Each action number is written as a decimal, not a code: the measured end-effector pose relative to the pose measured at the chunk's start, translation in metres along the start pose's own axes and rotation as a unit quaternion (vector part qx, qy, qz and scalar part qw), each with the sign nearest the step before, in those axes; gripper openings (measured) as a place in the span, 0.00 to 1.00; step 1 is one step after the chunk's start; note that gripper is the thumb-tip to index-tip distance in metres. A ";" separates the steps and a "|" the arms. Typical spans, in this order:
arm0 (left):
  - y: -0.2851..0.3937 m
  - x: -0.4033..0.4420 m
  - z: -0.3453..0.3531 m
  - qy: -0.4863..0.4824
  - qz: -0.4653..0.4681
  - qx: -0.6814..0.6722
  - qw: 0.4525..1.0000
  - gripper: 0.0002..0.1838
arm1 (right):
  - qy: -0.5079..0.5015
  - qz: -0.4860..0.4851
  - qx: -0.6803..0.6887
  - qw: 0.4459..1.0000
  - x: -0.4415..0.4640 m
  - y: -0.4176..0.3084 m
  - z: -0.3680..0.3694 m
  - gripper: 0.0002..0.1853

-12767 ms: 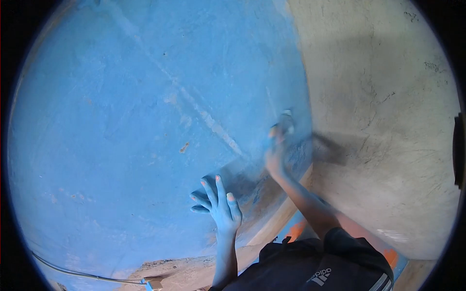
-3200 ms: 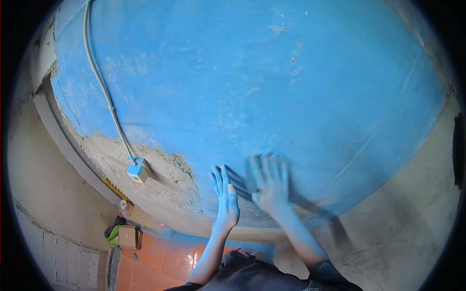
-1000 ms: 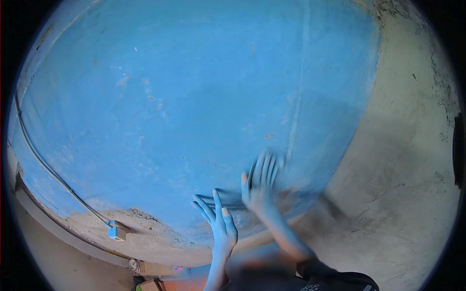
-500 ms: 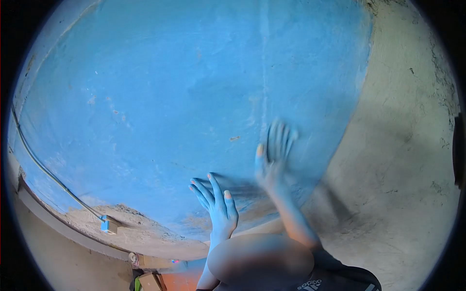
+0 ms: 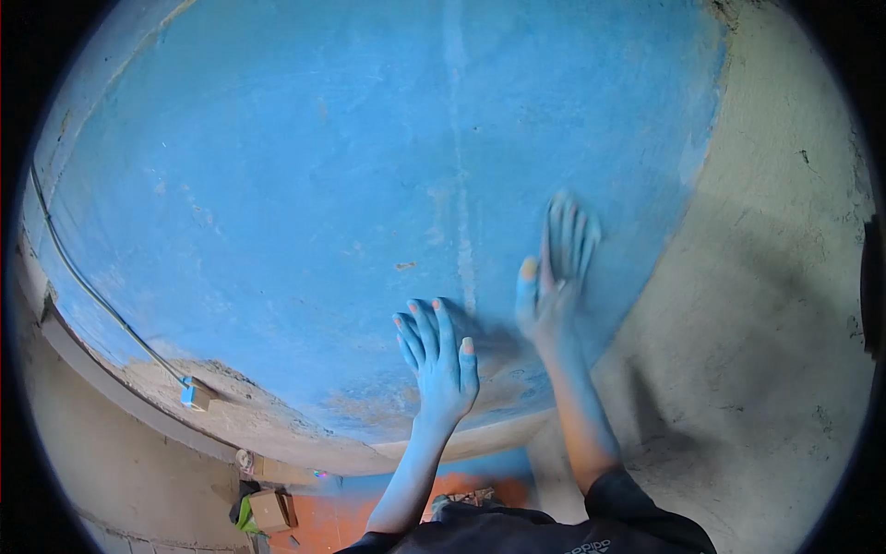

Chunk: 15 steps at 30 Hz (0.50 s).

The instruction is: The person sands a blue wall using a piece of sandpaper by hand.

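Observation:
A large blue painted wall [image 5: 277,185], scuffed and flaking in places, fills most of the view. Against or just in front of its lower part is my left hand [image 5: 437,365], empty, its fingers stretched upward and the thumb apart. To the right and higher up, my right hand [image 5: 556,277] is also empty, with extended fingers somewhat blurred by motion and the thumb out to the side. Whether either palm presses on the paint I cannot tell. A faint pale vertical streak [image 5: 459,175] runs down the wall between and above the hands.
On the right the blue gives way to a rough grey-green wall [image 5: 738,305]. A cable [image 5: 101,305] leads down to a small blue box [image 5: 196,394] at lower left. Below lie an open cardboard box [image 5: 269,511] and an orange surface [image 5: 318,522].
Both hands have moved up and to the right, staying spread. The view has shifted slightly, so the wall marks sit further left, and more of the floor area shows at the bottom.

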State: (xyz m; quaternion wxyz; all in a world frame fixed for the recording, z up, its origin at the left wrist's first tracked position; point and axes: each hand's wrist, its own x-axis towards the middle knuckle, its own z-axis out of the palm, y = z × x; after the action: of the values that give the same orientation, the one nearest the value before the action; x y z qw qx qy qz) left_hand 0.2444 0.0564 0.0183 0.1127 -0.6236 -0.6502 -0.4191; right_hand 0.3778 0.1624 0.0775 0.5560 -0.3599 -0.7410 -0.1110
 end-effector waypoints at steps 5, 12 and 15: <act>0.018 -0.013 0.019 -0.065 -0.003 -0.005 0.998 0.31 | -0.046 0.078 -0.044 0.995 -0.069 0.008 0.038 0.35; 0.020 -0.023 0.033 -0.068 -0.004 -0.029 0.997 0.30 | 0.023 0.034 -0.040 0.998 -0.023 0.036 -0.003 0.33; 0.034 -0.020 0.038 -0.066 -0.016 -0.034 0.997 0.30 | 0.099 0.037 -0.046 0.993 0.046 0.038 -0.035 0.32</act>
State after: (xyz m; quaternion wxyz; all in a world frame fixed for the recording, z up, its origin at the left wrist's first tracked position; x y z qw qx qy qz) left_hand 0.2934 0.0641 -0.0052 0.0413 -0.6427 -0.6520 -0.4003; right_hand 0.4231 0.1890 0.1224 0.6130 -0.3992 -0.6629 -0.1595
